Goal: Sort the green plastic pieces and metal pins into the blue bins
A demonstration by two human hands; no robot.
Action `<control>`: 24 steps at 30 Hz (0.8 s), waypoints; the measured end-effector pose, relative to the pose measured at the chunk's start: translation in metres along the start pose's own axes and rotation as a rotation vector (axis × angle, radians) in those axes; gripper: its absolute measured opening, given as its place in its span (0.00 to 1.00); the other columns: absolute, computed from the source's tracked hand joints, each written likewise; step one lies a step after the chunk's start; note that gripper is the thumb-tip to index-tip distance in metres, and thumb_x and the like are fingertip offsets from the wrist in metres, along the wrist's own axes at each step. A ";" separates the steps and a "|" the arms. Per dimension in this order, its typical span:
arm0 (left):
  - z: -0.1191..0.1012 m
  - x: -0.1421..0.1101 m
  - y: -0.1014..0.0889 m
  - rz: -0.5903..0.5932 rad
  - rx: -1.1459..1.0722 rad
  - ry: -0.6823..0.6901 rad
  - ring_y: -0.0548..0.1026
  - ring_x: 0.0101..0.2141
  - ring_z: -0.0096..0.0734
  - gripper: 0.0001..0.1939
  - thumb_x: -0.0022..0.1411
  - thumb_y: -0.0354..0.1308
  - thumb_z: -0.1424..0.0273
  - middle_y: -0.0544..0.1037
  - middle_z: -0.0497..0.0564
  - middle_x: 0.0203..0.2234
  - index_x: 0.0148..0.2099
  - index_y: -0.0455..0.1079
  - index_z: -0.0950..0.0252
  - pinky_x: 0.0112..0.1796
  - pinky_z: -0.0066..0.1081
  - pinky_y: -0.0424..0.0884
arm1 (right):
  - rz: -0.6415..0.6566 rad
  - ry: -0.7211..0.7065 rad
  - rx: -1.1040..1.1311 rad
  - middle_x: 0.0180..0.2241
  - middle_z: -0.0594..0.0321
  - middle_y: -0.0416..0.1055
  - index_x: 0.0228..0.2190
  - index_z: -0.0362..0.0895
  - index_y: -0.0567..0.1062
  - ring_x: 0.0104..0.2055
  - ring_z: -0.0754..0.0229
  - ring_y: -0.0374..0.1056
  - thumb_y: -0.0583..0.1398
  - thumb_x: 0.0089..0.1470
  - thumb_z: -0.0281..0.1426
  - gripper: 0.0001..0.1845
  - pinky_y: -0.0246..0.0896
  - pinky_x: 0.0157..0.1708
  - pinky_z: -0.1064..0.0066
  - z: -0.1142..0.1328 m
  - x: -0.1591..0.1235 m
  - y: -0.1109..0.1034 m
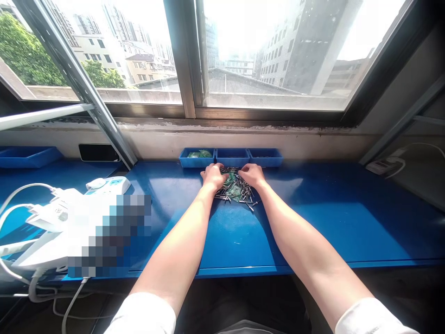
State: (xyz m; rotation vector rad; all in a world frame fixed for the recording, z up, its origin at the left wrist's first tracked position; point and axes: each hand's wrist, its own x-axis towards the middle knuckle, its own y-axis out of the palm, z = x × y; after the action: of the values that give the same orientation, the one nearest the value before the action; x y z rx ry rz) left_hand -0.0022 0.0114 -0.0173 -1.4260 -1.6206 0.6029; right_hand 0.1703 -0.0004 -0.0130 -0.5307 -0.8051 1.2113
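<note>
A loose pile of thin, rivet-like metal pieces [247, 192] lies on the blue tabletop, with several green circuit boards [233, 191] among them. At the pile's upper left, my left hand [212, 177] rests with fingers bent and the thumb apart, reaching over the boards' edge. Opposite it, my right hand [253, 175] touches the upper right of the pile, its thumb and fingers slightly apart. No lifted piece shows in either hand. My fingertips are partly hidden among the small parts.
Behind the pile stand three blue bins: the left bin [196, 162] has green boards inside, beside the middle bin [232, 161] and right bin [266, 161]. White power strips [118, 185] and cables crowd the left. Another blue tray [29, 157] and a black phone-like slab [99, 152] lie farther back.
</note>
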 end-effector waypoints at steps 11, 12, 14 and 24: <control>0.000 0.001 0.000 0.007 -0.015 -0.021 0.68 0.50 0.47 0.21 0.51 0.61 0.60 0.73 0.55 0.47 0.48 0.70 0.58 0.49 0.42 0.59 | 0.040 -0.109 -0.114 0.37 0.57 0.74 0.29 0.46 0.79 0.38 0.56 0.68 0.60 0.44 0.37 0.11 0.60 0.35 0.70 0.006 -0.001 0.010; 0.000 0.001 0.000 0.008 -0.014 -0.021 0.68 0.50 0.47 0.21 0.51 0.61 0.60 0.73 0.55 0.47 0.48 0.70 0.58 0.49 0.42 0.59 | 0.042 -0.107 -0.115 0.37 0.56 0.74 0.28 0.45 0.79 0.38 0.56 0.68 0.60 0.45 0.36 0.10 0.59 0.34 0.70 0.007 -0.002 0.010; 0.000 0.001 0.000 0.007 -0.013 -0.022 0.68 0.50 0.46 0.21 0.51 0.61 0.59 0.73 0.55 0.47 0.48 0.70 0.58 0.49 0.41 0.59 | 0.047 -0.104 -0.112 0.36 0.56 0.74 0.27 0.45 0.79 0.36 0.56 0.68 0.59 0.46 0.34 0.10 0.59 0.33 0.70 0.009 -0.003 0.012; -0.006 -0.003 -0.004 -0.062 -0.024 0.063 0.67 0.51 0.45 0.18 0.56 0.57 0.62 0.73 0.54 0.48 0.49 0.69 0.59 0.50 0.41 0.59 | -0.041 -0.167 -0.118 0.37 0.51 0.71 0.29 0.41 0.75 0.41 0.53 0.66 0.52 0.55 0.33 0.13 0.58 0.39 0.67 0.007 -0.001 0.017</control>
State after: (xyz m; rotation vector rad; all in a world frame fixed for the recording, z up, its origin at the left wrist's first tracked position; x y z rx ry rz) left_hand 0.0010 0.0061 -0.0123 -1.3934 -1.6206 0.4993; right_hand 0.1544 0.0031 -0.0215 -0.5111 -1.0300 1.1864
